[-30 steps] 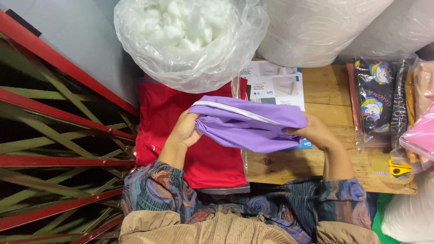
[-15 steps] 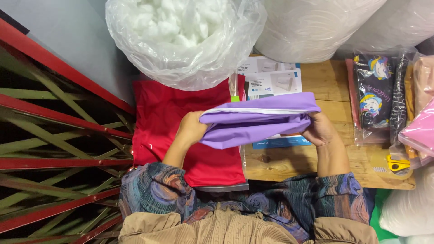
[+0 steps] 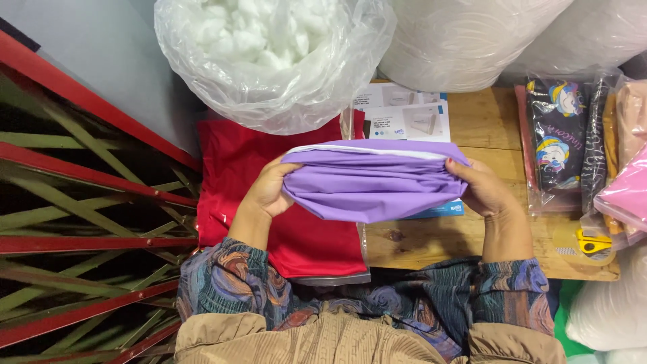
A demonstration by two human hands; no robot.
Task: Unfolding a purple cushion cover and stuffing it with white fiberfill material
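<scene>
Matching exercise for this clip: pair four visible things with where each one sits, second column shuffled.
1. purple fabric cover
2. red fabric
3. clear bag of white stuffing
4. yellow tape dispenser

A. at the table's right edge
B. held between left hand and right hand
C. flat under the left hand
D. at the table's far side

Pairs: 1-B, 2-C, 3-D, 4-A

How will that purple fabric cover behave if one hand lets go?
The purple fabric cover folds and sags between the left hand and right hand, so it would probably flop down limp. It looks thin, likely light. Its smooth sheen suggests it may slip.
</scene>
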